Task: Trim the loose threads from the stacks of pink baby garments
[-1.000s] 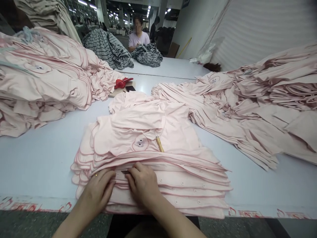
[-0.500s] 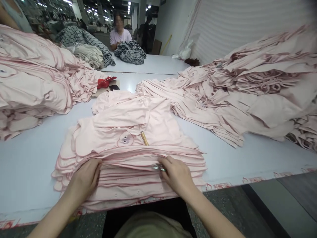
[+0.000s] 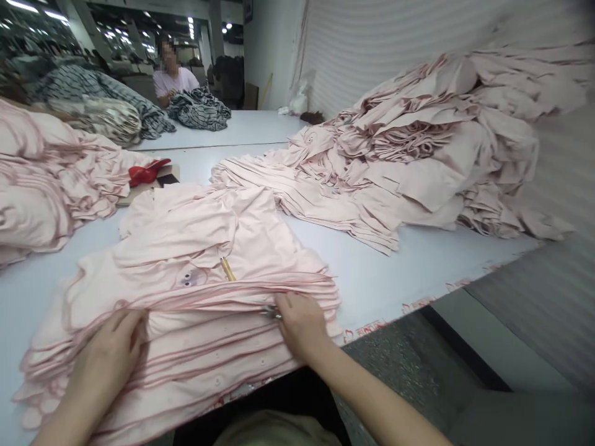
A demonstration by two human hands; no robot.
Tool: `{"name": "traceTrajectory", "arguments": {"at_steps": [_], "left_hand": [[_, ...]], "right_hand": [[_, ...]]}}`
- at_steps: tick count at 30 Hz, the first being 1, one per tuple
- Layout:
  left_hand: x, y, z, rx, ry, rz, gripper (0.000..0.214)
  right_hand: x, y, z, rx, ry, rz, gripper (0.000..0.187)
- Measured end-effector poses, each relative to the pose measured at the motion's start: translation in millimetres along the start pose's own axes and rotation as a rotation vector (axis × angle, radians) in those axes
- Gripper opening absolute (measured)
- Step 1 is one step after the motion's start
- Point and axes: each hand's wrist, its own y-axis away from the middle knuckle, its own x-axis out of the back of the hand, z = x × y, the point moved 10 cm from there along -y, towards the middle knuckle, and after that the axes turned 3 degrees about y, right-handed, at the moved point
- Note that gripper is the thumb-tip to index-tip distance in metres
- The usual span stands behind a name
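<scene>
A stack of pale pink garments [image 3: 186, 359] with darker pink edging lies at the table's near edge. My left hand [image 3: 111, 347] is closed on the hem of an upper garment at the stack's left side. Towards the right, my right hand [image 3: 302, 325] pinches the same hem. Small metal thread snips [image 3: 269, 311] poke out of its fingers, their rear part hidden in the palm. Between the hands the hem is drawn out in a nearly straight line. A slim gold-coloured tool [image 3: 227, 269] rests on the top garment, beside an embroidered face patch [image 3: 188, 278].
A big heap of pink garments [image 3: 418, 155] spreads over the right side of the table [image 3: 372, 279]. More pink pieces [image 3: 32, 179] are piled at left, near a red object [image 3: 146, 173]. Across the table a person [image 3: 174, 80] handles dark patterned cloth [image 3: 199, 108].
The view has turned to the right, so the stack and both hands sit further left in the picture. Both hands keep their hold on the hem, and the snips stay in the right hand.
</scene>
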Motion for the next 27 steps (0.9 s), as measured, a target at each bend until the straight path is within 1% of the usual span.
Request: {"name": "traceTrajectory", "arguments": {"at_steps": [2,4,6,8,10,12,14,16,18,20,22,24,27], "left_hand": [[4.9,0,12,-0.058,-0.095,0.020,0.020],[8.3,2,28,-0.103,-0.149,0.028,0.018],[8.2,3,38,-0.083,-0.253,0.027,0.018],[3.4,4,43,-0.030,-0.348,0.008,0.017],[-2.2,4,50,-0.014,-0.325,0.005,0.018],[-8.2,4,63,-0.067,-0.165,0.012,0.019],[-14.4,-1,78,-0.143,0.043,0.008,0.017],[-22.6,-12,89,-0.185,0.192,-0.018,0.016],[-35.2,-23,99,-0.203,0.289,-0.090,0.017],[-48.9,-30,110,-0.226,0.359,-0.183,0.019],[-62.3,-30,119,-0.235,0.383,-0.272,0.021],[-76.1,-25,123,-0.214,0.348,-0.352,0.023],[-88.6,-18,119,-0.128,0.258,-0.394,0.026]], "right_hand": [[6,-3,26,-0.065,0.071,0.042,0.015],[9,-10,47,-0.024,0.102,0.061,0.014],[9,-21,68,-0.005,0.135,0.104,0.016],[6,-33,87,-0.039,0.147,0.126,0.019],[-1,-41,103,-0.095,0.118,0.087,0.018],[-10,-41,114,-0.145,0.045,-0.009,0.014],[-16,-34,120,-0.186,-0.063,-0.112,0.014],[-16,-26,120,-0.190,-0.204,-0.167,0.019],[-14,-17,119,-0.191,-0.338,-0.202,0.016],[-11,-7,118,-0.182,-0.439,-0.227,0.017],[-10,4,114,-0.152,-0.495,-0.229,0.019],[-10,13,110,-0.109,-0.496,-0.200,0.018],[-11,22,103,-0.055,-0.441,-0.142,0.013]]}}
